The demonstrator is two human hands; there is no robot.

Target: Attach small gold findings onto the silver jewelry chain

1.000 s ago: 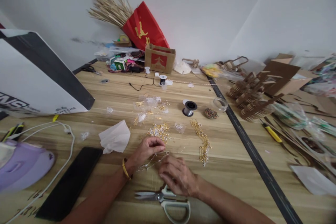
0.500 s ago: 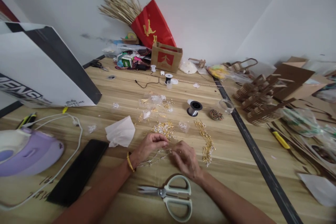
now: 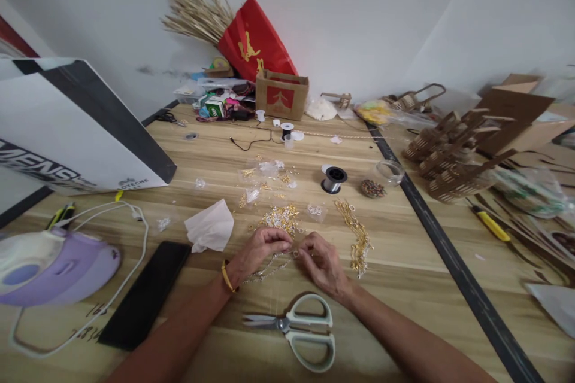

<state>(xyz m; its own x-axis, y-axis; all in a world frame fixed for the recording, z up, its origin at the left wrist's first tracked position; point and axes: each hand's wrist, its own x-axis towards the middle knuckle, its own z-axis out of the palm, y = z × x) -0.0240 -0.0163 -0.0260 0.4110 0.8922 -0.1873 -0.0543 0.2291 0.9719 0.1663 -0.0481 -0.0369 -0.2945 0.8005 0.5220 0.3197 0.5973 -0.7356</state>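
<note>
My left hand (image 3: 263, 250), with a yellow bangle on its wrist, pinches at the end of a thin silvery chain (image 3: 272, 268). The chain hangs in a loop from the fingertips down to the table. Close by on the right, my right hand (image 3: 324, 263) has thumb and forefinger pressed together on a small ring (image 3: 295, 254) at the chain's end. Exactly how the fingertips grip the tiny parts is hard to see. Just beyond the hands lies a pile of gold and silver findings (image 3: 279, 217). Pale-handled scissors (image 3: 296, 324) lie in front, blades pointing left.
Gold chains (image 3: 357, 239) lie to the right, near a wire spool (image 3: 334, 179) and a jar of beads (image 3: 374, 187). On the left are a white tissue (image 3: 209, 224), a black flat case (image 3: 146, 293) and a purple appliance (image 3: 63, 269). Small woven baskets (image 3: 453, 158) stand at right.
My right hand has turned slightly and its fingertips have drawn up to the small ring, near the left fingers. The whole view has shifted a little.
</note>
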